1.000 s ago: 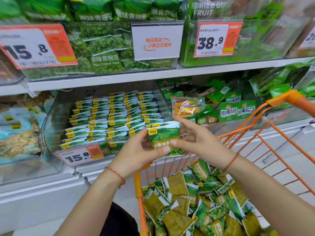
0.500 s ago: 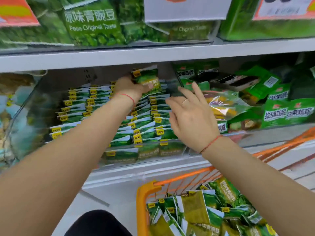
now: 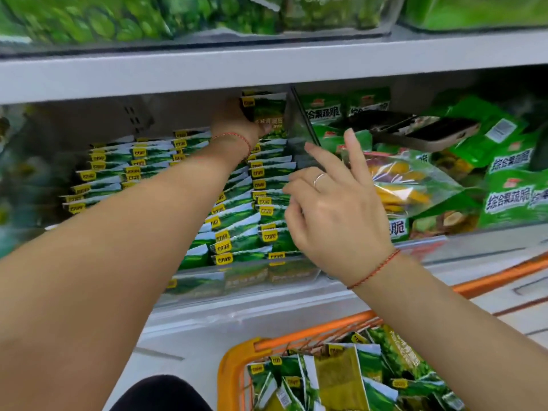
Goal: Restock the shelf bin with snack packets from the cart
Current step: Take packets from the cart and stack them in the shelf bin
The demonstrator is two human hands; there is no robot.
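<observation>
Nearest, the orange cart (image 3: 237,355) holds loose pea packets. Above it the right hand (image 3: 335,215) hovers empty, fingers spread. Deep in the shelf bin (image 3: 237,280), the left hand (image 3: 234,123) grips a pea packet (image 3: 265,109) upright at the back row; released crooked, it could topple forward.

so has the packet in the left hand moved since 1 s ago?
Yes. The packet, gripped by the left hand, went from in front of the bin over the cart up and back, to the bin's rear by the clear divider.

Cart (image 3: 311,333) cut off by bottom edge; left hand (image 3: 234,121) fingers hidden behind packet (image 3: 265,109); upper-shelf bags (image 3: 124,19) blurred.
</observation>
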